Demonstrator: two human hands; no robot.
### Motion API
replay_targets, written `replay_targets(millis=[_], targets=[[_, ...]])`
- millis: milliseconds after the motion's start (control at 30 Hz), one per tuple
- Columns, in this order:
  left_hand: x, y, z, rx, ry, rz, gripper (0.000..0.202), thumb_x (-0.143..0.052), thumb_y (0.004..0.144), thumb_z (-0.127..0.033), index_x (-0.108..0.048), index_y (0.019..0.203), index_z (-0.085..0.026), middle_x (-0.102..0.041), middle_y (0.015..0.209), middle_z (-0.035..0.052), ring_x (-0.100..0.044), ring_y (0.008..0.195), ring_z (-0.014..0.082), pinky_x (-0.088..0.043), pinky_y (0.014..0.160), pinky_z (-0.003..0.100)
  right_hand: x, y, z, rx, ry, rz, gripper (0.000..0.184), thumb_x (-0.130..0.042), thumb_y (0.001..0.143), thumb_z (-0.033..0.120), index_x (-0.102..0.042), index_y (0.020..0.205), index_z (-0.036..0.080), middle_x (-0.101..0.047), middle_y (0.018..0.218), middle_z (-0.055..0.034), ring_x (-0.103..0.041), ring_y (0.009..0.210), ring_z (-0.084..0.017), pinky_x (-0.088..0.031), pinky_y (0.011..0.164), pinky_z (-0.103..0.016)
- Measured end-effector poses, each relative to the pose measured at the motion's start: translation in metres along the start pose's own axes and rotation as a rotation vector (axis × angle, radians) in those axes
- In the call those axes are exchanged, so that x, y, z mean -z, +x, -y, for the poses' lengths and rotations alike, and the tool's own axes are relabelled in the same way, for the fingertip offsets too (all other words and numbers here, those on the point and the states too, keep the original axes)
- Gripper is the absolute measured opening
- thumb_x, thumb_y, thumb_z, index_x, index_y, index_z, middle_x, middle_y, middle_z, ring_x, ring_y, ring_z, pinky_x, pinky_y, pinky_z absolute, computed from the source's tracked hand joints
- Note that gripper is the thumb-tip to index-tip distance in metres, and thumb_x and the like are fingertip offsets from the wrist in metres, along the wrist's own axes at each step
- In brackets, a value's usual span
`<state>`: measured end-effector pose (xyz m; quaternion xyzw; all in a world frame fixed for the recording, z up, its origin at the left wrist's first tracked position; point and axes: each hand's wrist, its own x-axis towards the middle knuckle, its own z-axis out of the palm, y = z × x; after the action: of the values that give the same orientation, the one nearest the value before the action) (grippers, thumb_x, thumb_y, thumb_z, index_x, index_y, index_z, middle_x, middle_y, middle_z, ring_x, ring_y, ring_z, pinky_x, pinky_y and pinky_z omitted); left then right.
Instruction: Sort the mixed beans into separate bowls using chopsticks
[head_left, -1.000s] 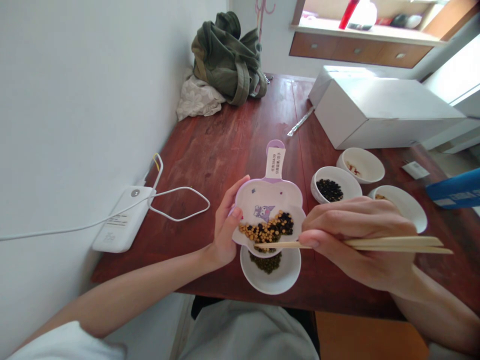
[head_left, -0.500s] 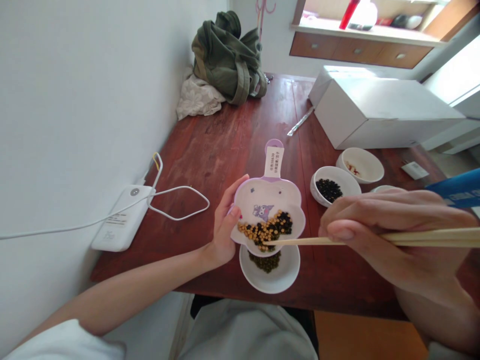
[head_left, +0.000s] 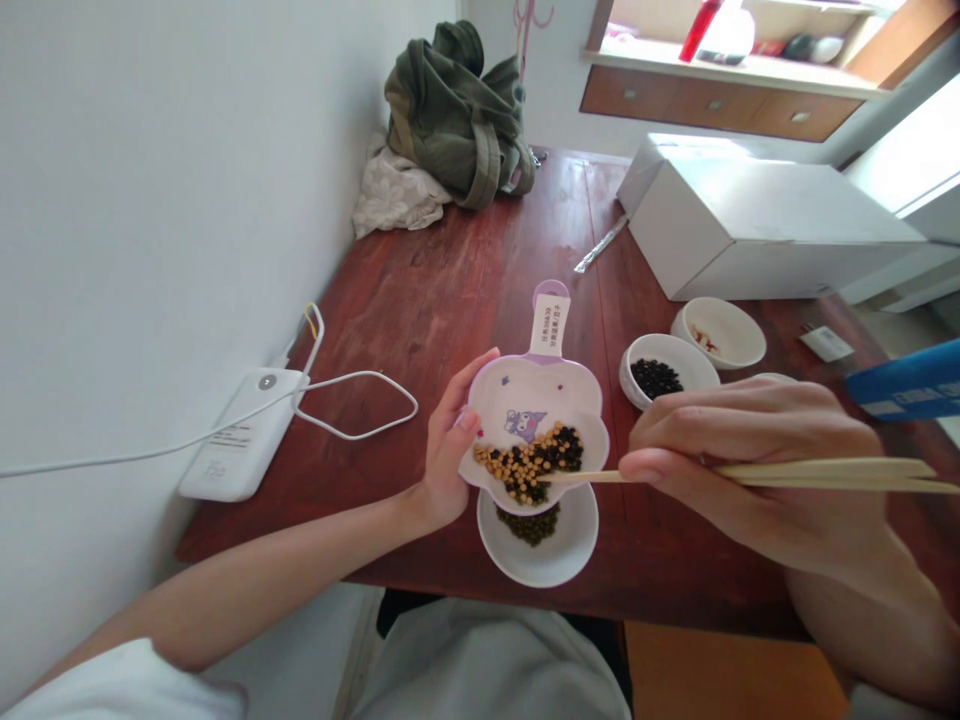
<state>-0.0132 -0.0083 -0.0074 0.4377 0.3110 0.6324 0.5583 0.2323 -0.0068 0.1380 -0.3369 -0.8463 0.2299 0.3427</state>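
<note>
My left hand (head_left: 451, 452) grips the left rim of a purple-edged, flower-shaped bowl (head_left: 574, 385) with a labelled handle. Yellow, black and green beans (head_left: 525, 465) lie mixed along its near side. It is held over a white bowl (head_left: 574, 545) of green beans (head_left: 531, 525), partly covering it. Closed around a pair of wooden chopsticks (head_left: 810, 474), my right hand (head_left: 765, 480) is to the right. The chopstick tips touch or hover just at the beans in the flower-shaped bowl; which, I cannot tell.
Right of centre stand a white bowl (head_left: 701, 370) of black beans and another bowl (head_left: 742, 335) with a few reddish-white pieces. Behind them is a large white box (head_left: 795, 220). A blue packet (head_left: 911, 382) lies at right, a white power bank (head_left: 244, 435) with cable at left, a green bag (head_left: 450, 120) at the back.
My right hand has shifted left and the chopstick tips have moved slightly right and up among the beans. My left hand still holds the flower-shaped bowl in nearly the same place.
</note>
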Motion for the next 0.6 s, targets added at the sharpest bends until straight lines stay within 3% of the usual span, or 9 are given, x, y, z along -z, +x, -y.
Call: replay_targets(millis=[333, 600], targets=[[0.0004, 0.0015, -0.0025, 0.016, 0.003, 0.002, 0.064, -0.070, 0.105, -0.059, -0.074, 0.158, -0.023, -0.080, 0.152, 0.0145, -0.075, 0.139, 0.0400, -0.059, 0.118, 0.051, 0.0075, 0.0042, -0.0030, 0.037, 0.029, 0.001, 0.034, -0.085, 0.107, 0.023, -0.078, 0.074, 0.021, -0.079, 0.070, -0.0019, -0.068, 0.054, -0.014, -0.048, 0.050, -0.029], [0.0016, 0.0027, -0.0011, 0.004, 0.007, 0.004, 0.063, -0.068, 0.105, -0.057, -0.075, 0.158, -0.023, -0.081, 0.152, 0.0133, -0.075, 0.139, 0.0397, -0.060, 0.118, 0.052, 0.0062, 0.0014, -0.0002, -0.013, 0.015, 0.005, 0.047, -0.086, 0.108, 0.037, -0.072, 0.066, 0.023, -0.075, 0.064, -0.0029, -0.066, 0.053, -0.016, -0.049, 0.048, -0.031]])
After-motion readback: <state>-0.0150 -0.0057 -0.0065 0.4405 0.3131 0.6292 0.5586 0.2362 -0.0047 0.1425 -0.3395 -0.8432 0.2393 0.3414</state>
